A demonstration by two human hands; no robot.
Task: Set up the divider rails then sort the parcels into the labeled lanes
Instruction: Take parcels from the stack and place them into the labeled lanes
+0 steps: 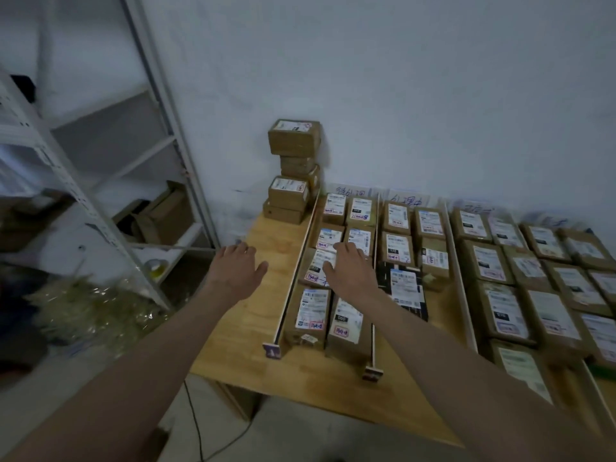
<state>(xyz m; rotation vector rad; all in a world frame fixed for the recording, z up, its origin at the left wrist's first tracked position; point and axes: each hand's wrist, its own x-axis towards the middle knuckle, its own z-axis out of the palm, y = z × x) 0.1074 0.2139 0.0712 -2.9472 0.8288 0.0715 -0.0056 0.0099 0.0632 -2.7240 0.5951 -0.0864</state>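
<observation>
L hand [237,268] is held open over the table [263,295], nothing gripped; R hand [350,266] is laid flat, fingers straight, on a parcel [320,268] between two divider rails [296,271]. Contact seems likely, though the view is blurred.

Head-worn view, down onto table [253,328]

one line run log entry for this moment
rails: up | left hand: open, above table | right hand: open, over parcels in first lane | stack: unsorted

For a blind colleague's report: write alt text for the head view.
Both hands reach over a wooden table: the open right hand hovers over labelled parcels in the leftmost lane, the open left hand beside the first divider rail. A stack of boxes stands against the wall.
</observation>
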